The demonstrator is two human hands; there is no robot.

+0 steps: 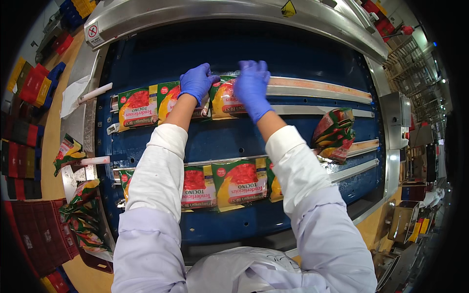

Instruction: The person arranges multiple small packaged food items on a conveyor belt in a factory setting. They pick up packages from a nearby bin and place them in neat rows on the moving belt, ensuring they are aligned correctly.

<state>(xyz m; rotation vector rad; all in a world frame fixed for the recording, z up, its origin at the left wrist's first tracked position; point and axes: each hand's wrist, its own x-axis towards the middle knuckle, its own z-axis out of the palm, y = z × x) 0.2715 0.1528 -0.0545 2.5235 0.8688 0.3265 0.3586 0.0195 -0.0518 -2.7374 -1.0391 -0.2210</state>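
In the head view my left hand (pixel 197 83), in a blue glove, lies over the far row of printed plastic pouches. Its thumb and curled fingers meet the top edge of one green, yellow and red pouch (pixel 223 99). Over that pouch's right side is my right hand (pixel 253 89), gloved too and slightly blurred; what its fingertips grip is hidden. Further left in this row lies another flat pouch (pixel 137 108). These pouches lie along a metal sealing bar (pixel 318 91) on a blue machine bed (pixel 216 139). My right forearm partly covers a nearer row with a pouch (pixel 240 183).
A bunch of pouches (pixel 335 135) stands on the bed at right. More bunched pouches (pixel 84 216) rest at the left beside a dark red crate (pixel 40 234). A steel machine lid (pixel 234 11) arches across the far side. A control box (pixel 395 113) stands at right.
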